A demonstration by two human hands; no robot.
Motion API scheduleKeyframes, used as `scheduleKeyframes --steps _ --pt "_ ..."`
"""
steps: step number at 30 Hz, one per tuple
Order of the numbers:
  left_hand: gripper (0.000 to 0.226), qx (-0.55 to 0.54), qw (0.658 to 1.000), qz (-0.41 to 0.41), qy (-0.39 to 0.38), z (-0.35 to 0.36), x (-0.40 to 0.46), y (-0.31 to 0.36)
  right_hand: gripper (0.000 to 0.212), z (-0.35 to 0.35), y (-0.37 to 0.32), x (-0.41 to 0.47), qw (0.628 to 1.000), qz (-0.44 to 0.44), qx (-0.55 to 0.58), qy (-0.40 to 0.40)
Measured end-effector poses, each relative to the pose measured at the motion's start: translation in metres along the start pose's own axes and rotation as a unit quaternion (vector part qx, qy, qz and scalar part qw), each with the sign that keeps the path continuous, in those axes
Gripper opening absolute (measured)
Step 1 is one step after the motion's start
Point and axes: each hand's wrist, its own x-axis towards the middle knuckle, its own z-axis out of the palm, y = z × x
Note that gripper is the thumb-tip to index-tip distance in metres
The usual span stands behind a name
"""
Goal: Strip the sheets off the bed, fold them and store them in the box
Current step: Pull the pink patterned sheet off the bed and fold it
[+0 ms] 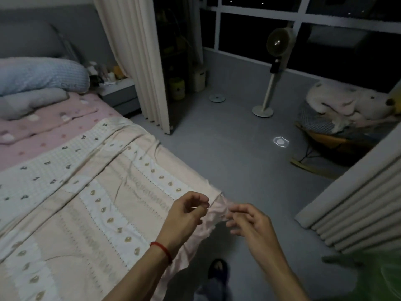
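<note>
Your left hand (191, 210) and right hand (249, 220) both pinch just the tip of the sheet (218, 210) corner, so a hard tug could make it slip out.

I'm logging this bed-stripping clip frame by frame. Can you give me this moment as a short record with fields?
stage: stripping just begun, sheet still spread on bed
left hand: pinches the corner of the patterned sheet
right hand: fingers curled at the bunched pink corner, grip unclear
pillows: stacked at the head of the bed
floor: standing fan near window
box: not in view
</note>
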Motion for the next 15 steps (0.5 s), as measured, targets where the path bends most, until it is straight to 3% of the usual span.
scheduleKeyframes --steps 5,9,11,15 --pt "0.019 -0.012 0.997 0.01 0.076 0.039 0.133 -0.001 0.02 -0.018 -0.002 0.15 0.996 -0.001 -0.066 -0.056" --pt "0.016 0.013 0.996 -0.012 0.083 0.064 0.223 0.007 0.02 -0.03 -0.016 0.251 0.989 -0.005 -0.112 -0.101" --pt "0.023 0.135 0.988 0.019 0.075 0.069 0.262 0.014 0.02 -0.037 -0.023 0.304 0.982 -0.017 -0.139 -0.123" --pt "0.068 0.403 0.912 0.072 -0.034 0.065 0.328 0.021 0.021 -0.037 -0.034 0.405 0.968 -0.036 -0.166 -0.187"
